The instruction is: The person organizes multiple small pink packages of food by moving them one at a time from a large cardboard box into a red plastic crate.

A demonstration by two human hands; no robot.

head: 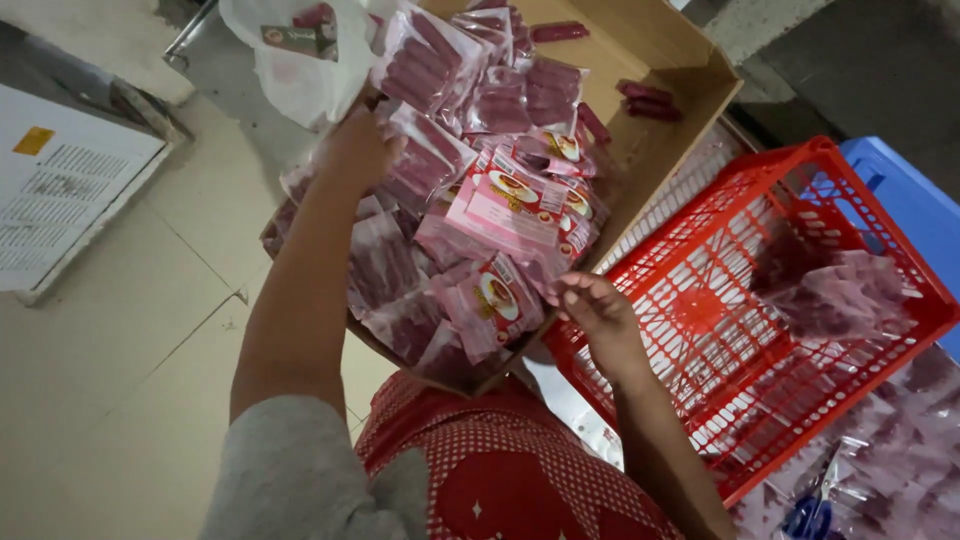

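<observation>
Cardboard box point(690, 60), open-topped, sits tilted on the person's lap and the floor, heaped with clear packs of red sausages point(470, 200); too many and too overlapped to count exactly, well over a dozen. About five packs near the middle show pink printed labels face up. Three or four loose sausages point(648, 98) lie on bare cardboard at the box's far right side, and one more at the far end. Left hand point(355, 150) reaches into the heap's left side, palm down on the packs, fingers bent over a pack's edge; whether it truly grips one I cannot tell. Just beyond that hand lies one white plastic bag point(295, 70) with a red item inside. Right hand point(590, 305) hovers at the box's near right corner, fingers curled loosely together, fingertips at the edge of a labelled pack point(495, 300); contact looks likely, a firm pinch is not shown. One red plastic crate point(850, 180) stands right beside the box, touching or almost touching it, holding one small blurred pile of packs point(835, 295) at its right side. One blue bin point(910, 200) shows behind the crate. More clear packs point(890, 450) lie on the floor at lower right, blurred, uncountable. One white printed sheet point(60, 190) lies on the tiled floor at far left.
</observation>
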